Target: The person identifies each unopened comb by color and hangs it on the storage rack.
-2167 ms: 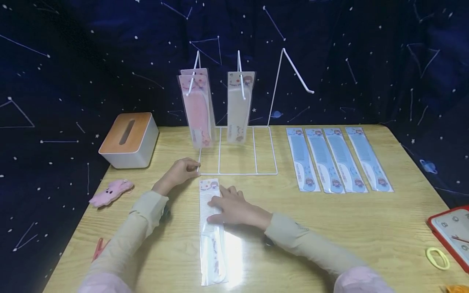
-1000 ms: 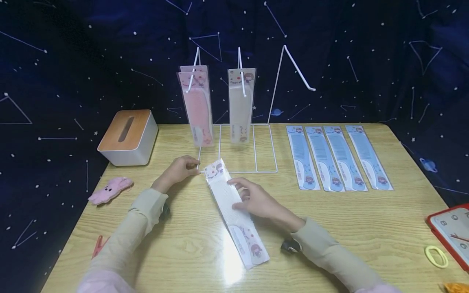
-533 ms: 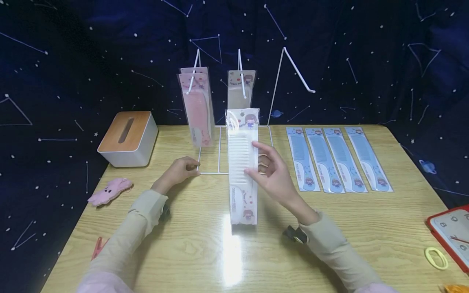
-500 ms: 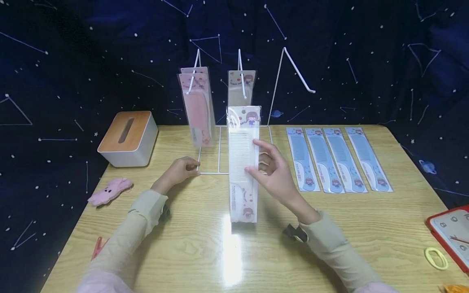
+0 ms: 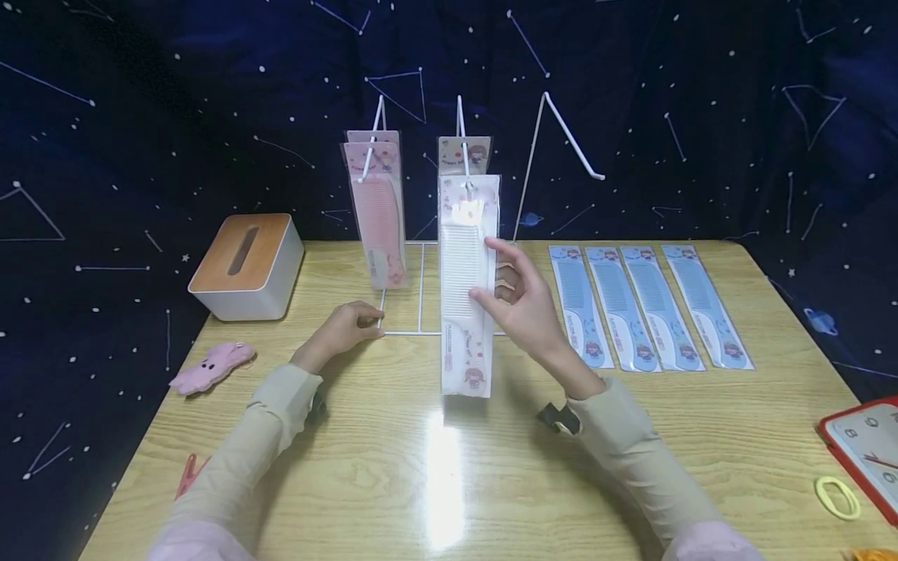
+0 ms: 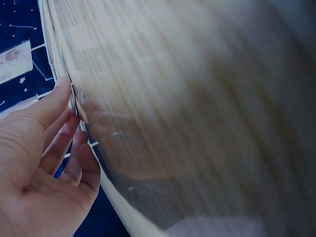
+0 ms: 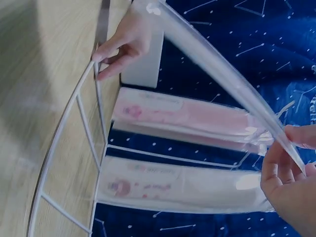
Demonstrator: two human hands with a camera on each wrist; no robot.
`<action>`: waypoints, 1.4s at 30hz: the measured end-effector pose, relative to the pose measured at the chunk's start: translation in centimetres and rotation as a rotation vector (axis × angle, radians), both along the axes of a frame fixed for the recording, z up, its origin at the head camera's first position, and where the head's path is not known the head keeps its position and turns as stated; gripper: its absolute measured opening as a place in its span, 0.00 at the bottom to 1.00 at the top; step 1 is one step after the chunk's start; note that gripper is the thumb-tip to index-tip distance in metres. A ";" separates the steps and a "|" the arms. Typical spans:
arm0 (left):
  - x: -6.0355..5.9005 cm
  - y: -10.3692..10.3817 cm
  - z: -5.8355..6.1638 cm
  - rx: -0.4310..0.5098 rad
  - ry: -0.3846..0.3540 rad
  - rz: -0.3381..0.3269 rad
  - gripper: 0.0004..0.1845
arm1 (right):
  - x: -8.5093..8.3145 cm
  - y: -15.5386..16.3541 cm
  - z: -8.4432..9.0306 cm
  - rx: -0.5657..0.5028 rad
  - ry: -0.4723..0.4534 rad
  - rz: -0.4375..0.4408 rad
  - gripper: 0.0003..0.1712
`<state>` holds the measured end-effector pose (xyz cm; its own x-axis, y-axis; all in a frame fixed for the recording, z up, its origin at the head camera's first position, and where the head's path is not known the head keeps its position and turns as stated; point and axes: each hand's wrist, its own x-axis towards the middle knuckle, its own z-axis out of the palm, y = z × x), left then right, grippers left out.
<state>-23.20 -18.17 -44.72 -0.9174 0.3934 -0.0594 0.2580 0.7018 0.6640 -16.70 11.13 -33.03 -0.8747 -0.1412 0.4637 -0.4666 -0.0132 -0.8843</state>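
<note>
My right hand (image 5: 522,300) pinches a white comb in a clear packet (image 5: 466,292) by its right edge, thumb in front. The packet stands upright, its top at the tip of the middle hook (image 5: 464,152); I cannot tell whether the hook passes through its hole. In the right wrist view this packet (image 7: 222,74) shows nearly edge-on. My left hand (image 5: 340,331) pinches the front left corner of the white wire rack (image 5: 414,333). Behind the held packet hangs another pale comb packet (image 5: 449,156), mostly hidden. Two pink comb packets (image 5: 379,226) hang on the left hook.
Several blue comb packets (image 5: 638,308) lie side by side at the right. The right hook (image 5: 575,144) is bare. A tissue box (image 5: 245,269), pink plush toy (image 5: 213,368) and red clip (image 5: 189,474) are left; a yellow ring (image 5: 837,497) and red-framed clock (image 5: 866,448) right.
My right hand took the white comb packet off the table, turned it upright and raised it to the middle hook's tip. The left hand has stayed at the rack's corner.
</note>
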 end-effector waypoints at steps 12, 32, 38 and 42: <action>0.1 -0.1 -0.1 0.021 -0.024 0.006 0.21 | -6.5 0.3 -0.1 0.107 -0.045 0.039 0.34; 0.2 -0.1 -0.1 0.025 -0.012 -0.005 0.21 | -6.5 4.5 -2.8 0.231 -0.147 -0.083 0.30; 0.0 -0.2 -0.2 0.024 -0.014 -0.012 0.21 | -5.0 9.9 -4.5 0.325 -0.164 -0.211 0.30; -0.1 -0.2 -0.1 0.028 -0.019 -0.003 0.21 | -4.5 14.5 -6.0 0.437 -0.182 -0.326 0.30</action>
<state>-23.30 -18.35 -44.85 -0.9151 0.3979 -0.0652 0.2474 0.6819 0.6883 -21.16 25.66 -39.02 -0.9655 0.0048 0.2605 -0.2247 0.4911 -0.8416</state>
